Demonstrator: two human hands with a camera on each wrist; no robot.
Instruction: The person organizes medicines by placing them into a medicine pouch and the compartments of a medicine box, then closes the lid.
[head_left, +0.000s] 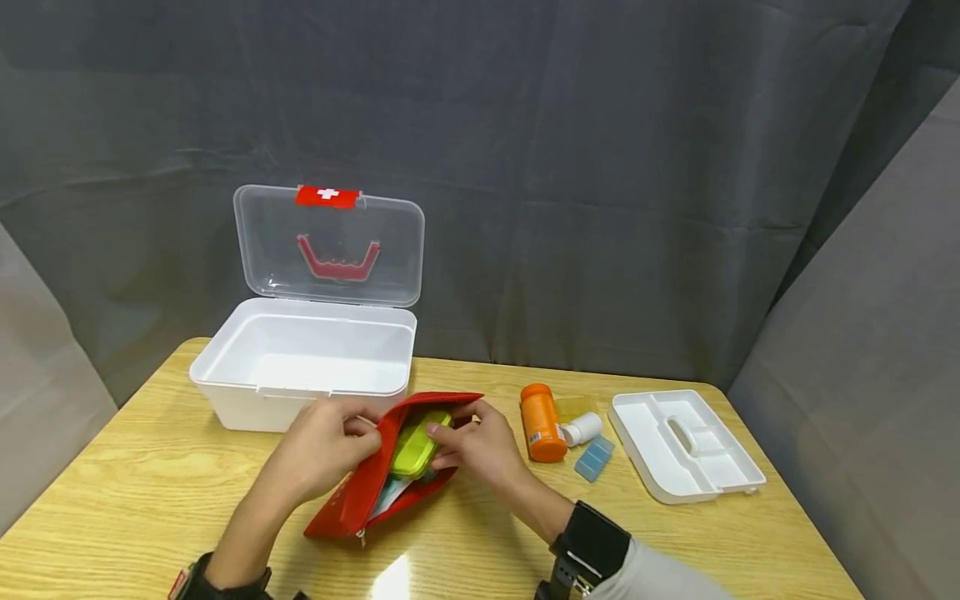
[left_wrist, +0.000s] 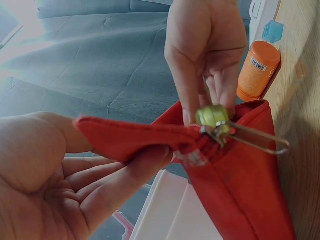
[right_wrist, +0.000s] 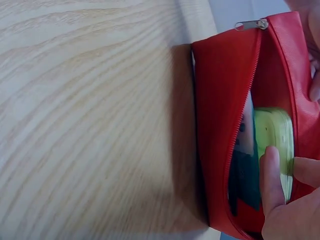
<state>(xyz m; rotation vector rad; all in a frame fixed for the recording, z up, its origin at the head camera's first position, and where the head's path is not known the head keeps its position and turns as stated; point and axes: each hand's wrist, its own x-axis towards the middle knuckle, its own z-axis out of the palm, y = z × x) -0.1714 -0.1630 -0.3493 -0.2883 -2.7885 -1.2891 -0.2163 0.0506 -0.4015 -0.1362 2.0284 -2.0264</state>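
Note:
A red zippered pouch [head_left: 358, 492] stands unzipped on the table in front of the white box. My left hand [head_left: 324, 446] pinches the pouch's edge between thumb and fingers, as the left wrist view shows. Inside the mouth of the pouch, my right hand [head_left: 480, 450] holds a yellow-green plastic case [head_left: 414, 446] between thumb and fingers. Beside the case in the right wrist view, a dark green packet [right_wrist: 246, 175] and a pale packet lie in the pouch. The zipper pull [right_wrist: 251, 25] hangs at one end.
Behind the pouch is a white first-aid box [head_left: 300, 350] with its clear lid [head_left: 330, 242] raised. To the right lie an orange bottle [head_left: 542, 423], a small white bottle [head_left: 582, 429], a blue pill organizer [head_left: 595, 458] and a white divided tray [head_left: 660, 467].

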